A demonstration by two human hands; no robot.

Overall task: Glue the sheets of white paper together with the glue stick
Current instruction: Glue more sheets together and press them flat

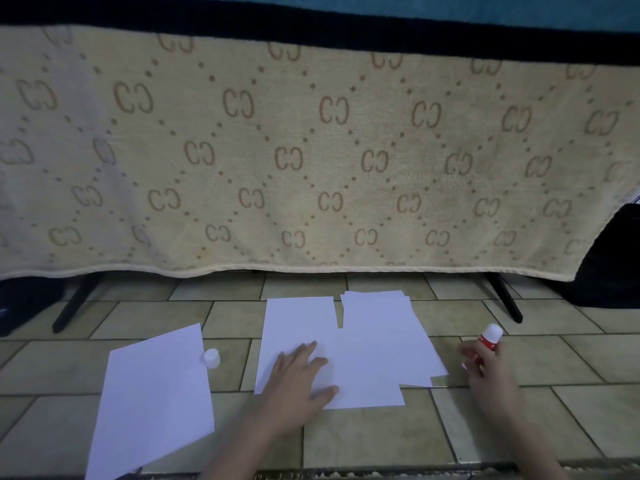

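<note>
Several white paper sheets (374, 341) lie overlapped on the tiled floor in the middle. My left hand (301, 372) rests flat on the lower left part of this stack, fingers spread. A separate white sheet (156, 396) lies tilted at the left. The glue stick's white cap (212, 357) stands on the floor between that sheet and the stack. My right hand (488, 368) is to the right of the stack, closed around the red and white glue stick (490, 336), whose white end points up and away.
A beige patterned towel (311, 150) hangs over a rack behind the papers, with black rack legs (76, 303) at left and right. A dark bag (609, 258) sits at the far right. The floor is tiled (571, 410).
</note>
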